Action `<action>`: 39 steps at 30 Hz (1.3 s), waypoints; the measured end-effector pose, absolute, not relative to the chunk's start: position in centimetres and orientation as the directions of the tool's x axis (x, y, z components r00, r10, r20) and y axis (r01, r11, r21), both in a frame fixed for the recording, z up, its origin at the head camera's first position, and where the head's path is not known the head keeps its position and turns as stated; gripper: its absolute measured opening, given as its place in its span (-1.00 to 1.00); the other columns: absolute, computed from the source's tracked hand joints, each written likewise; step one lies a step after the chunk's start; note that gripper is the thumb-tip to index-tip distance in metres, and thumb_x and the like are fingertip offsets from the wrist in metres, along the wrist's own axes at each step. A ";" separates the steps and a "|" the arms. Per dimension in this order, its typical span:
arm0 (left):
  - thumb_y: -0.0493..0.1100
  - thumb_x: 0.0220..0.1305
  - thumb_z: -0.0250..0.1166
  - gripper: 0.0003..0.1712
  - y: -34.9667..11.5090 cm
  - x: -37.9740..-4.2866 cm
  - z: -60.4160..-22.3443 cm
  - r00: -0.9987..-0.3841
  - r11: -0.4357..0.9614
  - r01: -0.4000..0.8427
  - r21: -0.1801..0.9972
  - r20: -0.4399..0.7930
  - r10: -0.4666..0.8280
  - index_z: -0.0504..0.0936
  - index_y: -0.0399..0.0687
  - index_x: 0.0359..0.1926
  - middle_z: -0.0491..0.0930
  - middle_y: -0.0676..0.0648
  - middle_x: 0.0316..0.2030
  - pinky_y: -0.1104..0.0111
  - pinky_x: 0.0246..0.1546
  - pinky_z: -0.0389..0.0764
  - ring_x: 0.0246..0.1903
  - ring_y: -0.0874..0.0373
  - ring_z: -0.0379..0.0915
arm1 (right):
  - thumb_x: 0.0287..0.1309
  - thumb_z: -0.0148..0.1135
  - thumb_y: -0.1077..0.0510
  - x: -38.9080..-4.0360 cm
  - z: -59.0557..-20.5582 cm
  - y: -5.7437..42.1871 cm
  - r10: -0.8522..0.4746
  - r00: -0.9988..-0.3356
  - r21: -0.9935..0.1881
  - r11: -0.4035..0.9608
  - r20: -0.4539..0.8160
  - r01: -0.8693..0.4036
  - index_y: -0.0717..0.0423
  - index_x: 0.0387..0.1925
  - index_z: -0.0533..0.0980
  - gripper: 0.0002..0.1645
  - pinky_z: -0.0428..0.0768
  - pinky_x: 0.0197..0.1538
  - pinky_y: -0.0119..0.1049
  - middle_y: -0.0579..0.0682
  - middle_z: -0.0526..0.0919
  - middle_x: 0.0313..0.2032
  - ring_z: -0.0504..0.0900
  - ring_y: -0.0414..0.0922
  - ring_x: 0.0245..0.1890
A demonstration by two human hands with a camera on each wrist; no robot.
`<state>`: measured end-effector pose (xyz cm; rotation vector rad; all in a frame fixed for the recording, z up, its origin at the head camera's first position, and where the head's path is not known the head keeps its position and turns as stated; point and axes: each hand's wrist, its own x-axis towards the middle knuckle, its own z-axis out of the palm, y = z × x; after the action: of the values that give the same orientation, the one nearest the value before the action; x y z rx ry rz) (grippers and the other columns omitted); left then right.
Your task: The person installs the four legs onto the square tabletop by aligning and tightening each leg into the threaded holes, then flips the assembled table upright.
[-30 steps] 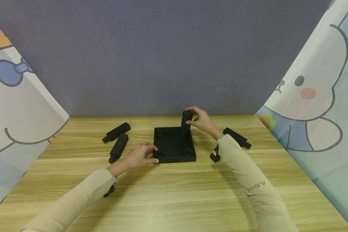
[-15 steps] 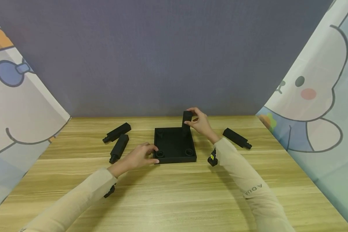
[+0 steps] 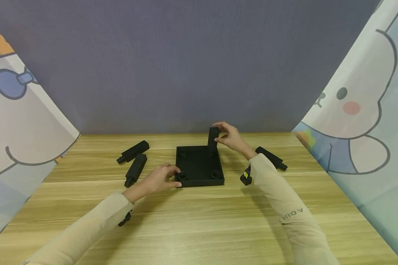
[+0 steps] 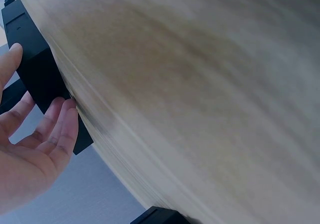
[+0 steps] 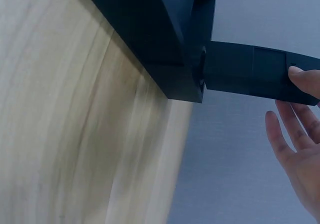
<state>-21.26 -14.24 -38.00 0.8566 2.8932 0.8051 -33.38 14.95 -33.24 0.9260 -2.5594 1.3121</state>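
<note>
A shallow black square tray (image 3: pixel 199 162) with round sockets at its corners lies flat on the table. My left hand (image 3: pixel 159 177) holds its near left corner between thumb and fingers; the left wrist view shows the thumb on the tray's edge (image 4: pixel 35 64). At the far right corner stands a black square leg (image 3: pixel 213 138), upright. My right hand (image 3: pixel 230 138) pinches this leg near its top, thumb on one face, fingers on another. In the right wrist view the leg's lower end (image 5: pixel 220 66) meets the tray corner; how deep it sits is hidden.
Two loose black legs (image 3: pixel 135 151) with narrow stub ends lie left of the tray, close to the left forearm. Another black leg (image 3: pixel 271 157) lies to the right, beyond the right sleeve. A grey panel (image 3: pixel 185 73) rises at the table's back edge.
The upright leg has turned slightly between my right fingers and stays at the same corner. My right forearm swung a little left, then back right. The left hand has kept its hold.
</note>
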 end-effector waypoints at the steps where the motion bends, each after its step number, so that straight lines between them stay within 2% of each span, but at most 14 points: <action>1: 0.05 0.06 0.35 -0.50 -14.2 -21.2 -38.0 -0.850 0.717 0.503 0.483 0.124 0.513 0.53 -0.08 -0.02 0.50 -0.08 -0.13 0.27 -0.23 0.56 -0.19 0.04 0.50 | 0.01 0.28 0.35 -33.4 -33.2 14.9 -0.463 -0.807 -0.698 0.437 0.366 -0.567 0.18 0.13 0.36 -0.41 0.56 -0.07 -0.03 0.20 0.49 -0.02 0.52 0.08 -0.06; 8: 0.05 0.06 0.35 -0.51 -14.3 -21.2 -38.1 -0.852 0.720 0.500 0.481 0.123 0.509 0.53 -0.07 -0.02 0.50 -0.07 -0.15 0.29 -0.26 0.54 -0.21 0.06 0.48 | -0.03 0.35 0.28 -33.0 -33.9 14.6 -0.384 -0.822 -0.701 0.437 0.422 -0.564 0.15 0.05 0.42 -0.46 0.57 -0.17 -0.02 0.20 0.57 -0.13 0.57 0.10 -0.15; 15: 0.06 0.05 0.35 -0.51 -14.3 -21.2 -38.2 -0.855 0.725 0.494 0.479 0.119 0.504 0.53 -0.05 -0.02 0.50 -0.06 -0.14 0.29 -0.26 0.55 -0.20 0.07 0.49 | -0.07 0.39 0.21 -32.7 -34.8 14.2 -0.310 -0.816 -0.673 0.463 0.487 -0.577 0.17 0.03 0.42 -0.43 0.57 -0.24 -0.05 0.17 0.56 -0.14 0.57 0.06 -0.19; 22: 0.06 0.06 0.34 -0.51 -14.3 -21.3 -38.2 -0.854 0.724 0.497 0.478 0.119 0.507 0.53 -0.04 -0.02 0.50 -0.05 -0.14 0.30 -0.25 0.55 -0.21 0.08 0.48 | -0.05 0.37 0.21 -33.2 -34.7 14.5 -0.372 -0.810 -0.670 0.457 0.453 -0.585 0.18 0.13 0.36 -0.34 0.53 -0.13 0.08 0.17 0.50 0.00 0.52 0.08 -0.12; 31: 0.06 0.06 0.34 -0.52 -14.3 -21.3 -38.2 -0.854 0.723 0.496 0.482 0.118 0.507 0.53 -0.03 -0.01 0.50 -0.07 -0.12 0.29 -0.25 0.55 -0.20 0.08 0.48 | 0.02 0.31 0.24 -33.5 -33.5 15.0 -0.515 -0.773 -0.660 0.439 0.371 -0.609 0.14 0.21 0.31 -0.32 0.57 -0.09 -0.04 0.16 0.41 0.14 0.48 0.10 -0.03; 35: 0.06 0.06 0.35 -0.52 -14.3 -21.4 -38.2 -0.854 0.724 0.496 0.479 0.120 0.506 0.53 -0.02 -0.02 0.50 -0.06 -0.13 0.29 -0.25 0.54 -0.21 0.08 0.48 | 0.02 0.32 0.21 -33.5 -33.4 14.9 -0.507 -0.782 -0.664 0.448 0.362 -0.598 0.09 0.19 0.33 -0.34 0.57 -0.09 -0.08 0.12 0.43 0.13 0.48 0.08 -0.03; 39: 0.06 0.05 0.35 -0.52 -14.3 -21.4 -38.2 -0.852 0.724 0.501 0.473 0.126 0.508 0.53 -0.03 -0.02 0.50 -0.05 -0.16 0.31 -0.27 0.53 -0.23 0.10 0.47 | -0.01 0.35 0.19 -32.9 -33.4 14.5 -0.452 -0.810 -0.687 0.451 0.375 -0.570 0.15 0.17 0.34 -0.34 0.55 -0.09 -0.04 0.14 0.45 0.10 0.48 0.07 -0.03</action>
<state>-21.37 -14.34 -38.21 0.8501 2.9053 0.7921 -32.95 14.49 -33.42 0.9056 -2.5566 1.2917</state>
